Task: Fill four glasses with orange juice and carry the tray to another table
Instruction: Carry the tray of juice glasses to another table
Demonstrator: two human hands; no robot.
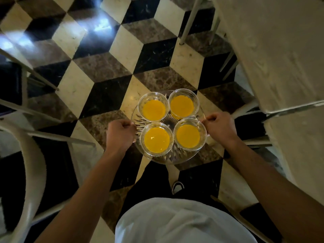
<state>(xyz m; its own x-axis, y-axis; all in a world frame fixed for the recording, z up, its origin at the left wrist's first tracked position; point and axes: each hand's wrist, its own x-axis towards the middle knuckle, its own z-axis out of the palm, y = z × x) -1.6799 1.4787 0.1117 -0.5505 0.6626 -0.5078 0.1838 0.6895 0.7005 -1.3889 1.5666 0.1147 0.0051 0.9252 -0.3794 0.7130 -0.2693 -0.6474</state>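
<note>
A round clear glass tray (164,159) with a cut starburst pattern is held level in the air above the floor. On it stand several clear glasses holding orange juice: far left (154,109), far right (182,104), near left (157,139) and near right (188,136). My left hand (120,133) is closed on the tray's left rim. My right hand (220,127) is closed on its right rim. Both arms reach forward from my body.
Below lies a black, cream and brown cube-pattern marble floor (108,67). A table with a white cloth (280,55) stands at the right, with white legs beneath it. White chair frames (33,155) stand at the left. My shoe (178,186) shows under the tray.
</note>
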